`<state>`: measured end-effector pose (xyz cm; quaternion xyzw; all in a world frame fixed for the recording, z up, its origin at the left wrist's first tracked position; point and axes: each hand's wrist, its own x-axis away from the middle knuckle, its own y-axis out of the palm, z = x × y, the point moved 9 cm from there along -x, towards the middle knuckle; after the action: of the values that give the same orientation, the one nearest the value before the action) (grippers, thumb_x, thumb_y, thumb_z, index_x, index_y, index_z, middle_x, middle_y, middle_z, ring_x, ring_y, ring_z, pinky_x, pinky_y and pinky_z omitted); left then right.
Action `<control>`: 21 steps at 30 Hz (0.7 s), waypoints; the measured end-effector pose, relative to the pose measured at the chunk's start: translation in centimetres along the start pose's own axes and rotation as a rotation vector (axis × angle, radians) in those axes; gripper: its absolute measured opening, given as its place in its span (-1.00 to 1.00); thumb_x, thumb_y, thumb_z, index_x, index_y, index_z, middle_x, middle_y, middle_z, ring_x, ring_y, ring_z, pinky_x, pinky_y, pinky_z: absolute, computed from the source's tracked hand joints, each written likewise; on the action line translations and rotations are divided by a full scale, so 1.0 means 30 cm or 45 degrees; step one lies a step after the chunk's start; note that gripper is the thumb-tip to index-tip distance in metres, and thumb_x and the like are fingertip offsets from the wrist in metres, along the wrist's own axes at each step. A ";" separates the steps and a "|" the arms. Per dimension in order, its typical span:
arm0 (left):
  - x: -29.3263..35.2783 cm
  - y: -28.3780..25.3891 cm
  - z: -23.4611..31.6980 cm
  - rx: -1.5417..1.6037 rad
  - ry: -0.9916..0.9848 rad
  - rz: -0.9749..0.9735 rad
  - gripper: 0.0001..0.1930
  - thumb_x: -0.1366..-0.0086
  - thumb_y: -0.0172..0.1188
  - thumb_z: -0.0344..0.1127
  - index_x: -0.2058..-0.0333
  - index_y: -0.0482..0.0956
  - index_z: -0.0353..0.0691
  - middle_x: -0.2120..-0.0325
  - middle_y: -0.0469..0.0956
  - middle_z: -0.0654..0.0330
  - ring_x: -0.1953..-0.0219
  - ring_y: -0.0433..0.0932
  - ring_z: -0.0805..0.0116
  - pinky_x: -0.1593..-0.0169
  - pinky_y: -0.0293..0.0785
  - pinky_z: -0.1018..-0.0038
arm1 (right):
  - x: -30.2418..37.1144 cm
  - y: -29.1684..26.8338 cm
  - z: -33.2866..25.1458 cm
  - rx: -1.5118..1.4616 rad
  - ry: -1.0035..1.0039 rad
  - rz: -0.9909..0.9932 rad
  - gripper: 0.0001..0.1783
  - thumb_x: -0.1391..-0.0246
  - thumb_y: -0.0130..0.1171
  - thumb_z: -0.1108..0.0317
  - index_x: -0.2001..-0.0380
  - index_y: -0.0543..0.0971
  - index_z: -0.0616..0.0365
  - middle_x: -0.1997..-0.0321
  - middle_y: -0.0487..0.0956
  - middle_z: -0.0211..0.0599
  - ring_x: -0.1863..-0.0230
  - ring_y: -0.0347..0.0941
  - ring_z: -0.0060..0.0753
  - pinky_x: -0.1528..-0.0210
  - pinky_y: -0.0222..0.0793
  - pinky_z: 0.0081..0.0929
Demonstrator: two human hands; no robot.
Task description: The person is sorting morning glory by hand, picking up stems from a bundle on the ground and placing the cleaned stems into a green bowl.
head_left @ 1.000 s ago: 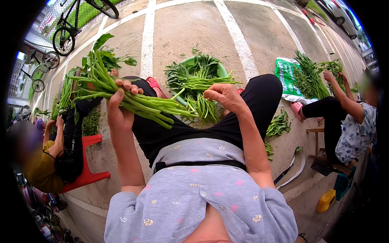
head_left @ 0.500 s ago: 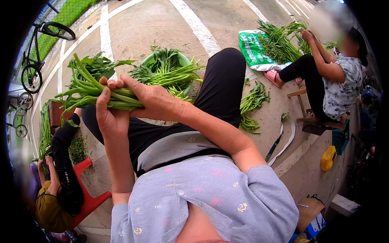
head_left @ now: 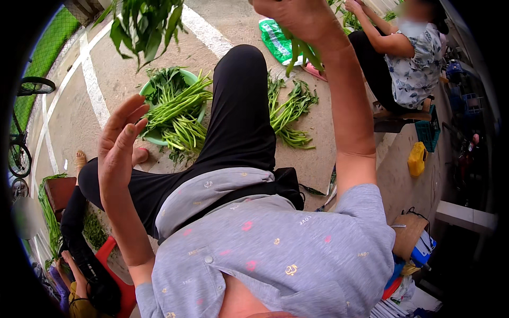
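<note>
Bunch-handling step, by appearance: right hand [head_left: 302,24] clamped round green stems [head_left: 301,55] at the view's upper edge; left hand [head_left: 117,146] empty, fingers apart, left of the green basin [head_left: 190,79]; next move seemingly calls for a firm hold.

- Bunch of greens [head_left: 302,52]: one; green stems, lower ends projecting beneath the right hand [head_left: 302,21], slanting downward; held above the ground [head_left: 313,167].
- Leaf mass [head_left: 146,29]: long, narrow, green; tips hanging at the upper edge; join with the held stems out of view.
- Basin greens [head_left: 177,108]: heaped, bright stems fanned across a pale green basin [head_left: 190,78].
- Loose greens [head_left: 290,116]: small pile on the ground, beside the right leg [head_left: 243,95].
</note>
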<state>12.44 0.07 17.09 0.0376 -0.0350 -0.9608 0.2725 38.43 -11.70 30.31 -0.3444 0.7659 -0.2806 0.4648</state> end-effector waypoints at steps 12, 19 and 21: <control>0.396 -0.621 -0.204 -1.252 -0.089 0.857 -0.71 -0.21 0.09 -0.41 0.06 0.45 -0.27 0.06 0.38 0.16 0.02 0.38 0.33 -0.07 0.25 0.47 | 0.449 0.004 0.930 0.623 0.925 -0.098 -0.53 0.19 0.13 0.16 0.19 0.34 0.16 0.22 0.53 0.06 0.16 0.46 0.09 0.12 0.37 -0.11; 0.362 -0.423 -0.199 -2.022 0.115 0.588 -0.77 -0.15 0.13 -0.41 0.18 0.52 -0.18 0.10 0.45 0.16 0.00 0.36 0.21 -0.10 0.21 0.38 | 0.647 0.215 1.019 0.465 1.116 -0.181 -0.50 0.22 0.13 0.15 0.17 0.34 0.15 0.26 0.53 0.02 0.20 0.46 0.06 0.17 0.34 -0.13; 0.353 -0.419 -0.203 -2.024 0.105 0.575 -0.78 -0.13 0.13 -0.40 0.20 0.53 -0.18 0.11 0.46 0.17 0.01 0.36 0.21 -0.10 0.20 0.36 | 0.703 0.281 1.033 0.368 1.094 -0.154 -0.52 0.19 0.11 0.18 0.15 0.33 0.10 0.25 0.52 0.06 0.18 0.44 0.12 0.17 0.33 -0.07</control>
<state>-2.54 4.88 9.36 -0.1390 0.6584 -0.6187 0.4054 57.26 -26.63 0.31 -0.1727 0.8207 -0.5287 0.1309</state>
